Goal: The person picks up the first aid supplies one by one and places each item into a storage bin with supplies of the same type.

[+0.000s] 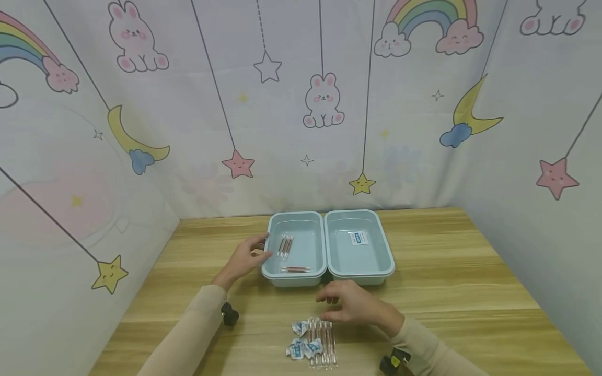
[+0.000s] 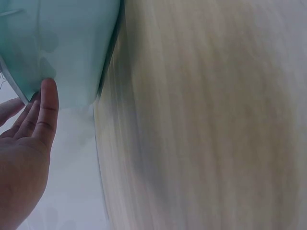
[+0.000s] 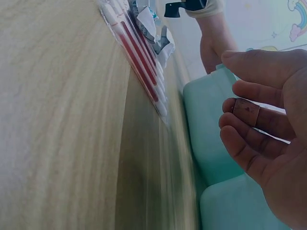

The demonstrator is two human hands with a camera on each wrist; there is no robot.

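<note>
My left hand (image 1: 244,259) rests at the left side of the left light-blue bin (image 1: 266,269). Its straight fingers touch the bin's outer wall (image 2: 72,52), with the thumb at the rim. Two small groups of brown-filled cotton swabs (image 1: 284,246) lie inside that bin. A flat white-and-blue packet (image 1: 359,238) is in the right light-blue bin (image 1: 388,256). In front of the bins, my right hand (image 1: 355,304) hovers with loosely bent fingers and nothing between them. Below it lie several brown-filled swabs (image 1: 325,344) in clear wrapping, beside crumpled white-and-blue packets (image 1: 296,349).
Both bins stand side by side on the wood-grain table (image 1: 451,282), near the back wall. A printed curtain (image 1: 282,120) surrounds the table at the back and sides. One right-hand finger wears a bandage (image 3: 246,112). Dark wrist cameras sit at both sleeves.
</note>
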